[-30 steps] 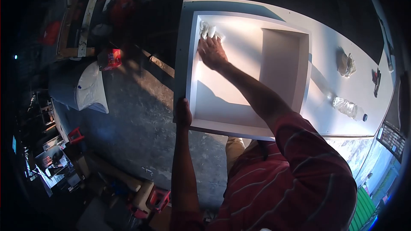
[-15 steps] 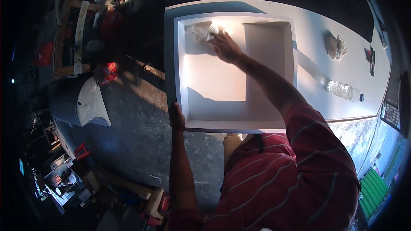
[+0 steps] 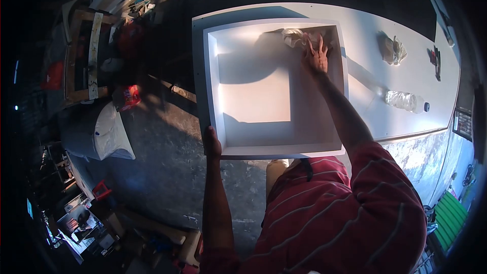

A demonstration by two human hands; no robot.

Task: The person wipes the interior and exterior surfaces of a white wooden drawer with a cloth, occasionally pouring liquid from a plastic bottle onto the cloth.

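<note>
A white shallow open box (image 3: 276,150), like a drawer or tray, rests on a white table. My left hand (image 3: 212,142) grips the outside of its near left corner, with the thumb up and the other fingers mostly hidden. Inside, my right hand (image 3: 316,60) presses a crumpled whitish cloth (image 3: 293,37) against the bottom near the far right corner. The fingers of that hand are partly spread over the cloth, and part of the cloth is hidden under them.
On the white table (image 3: 365,28) to the right lie a second crumpled cloth (image 3: 393,50), a clear plastic bottle (image 3: 406,101) on its side and a dark red tool (image 3: 436,64). A red packet (image 3: 131,96) and a wooden frame (image 3: 76,56) are at the left.
My right hand has moved the cloth from the far left corner of the box across to the far right corner. My left hand keeps its grip at the near left corner.
</note>
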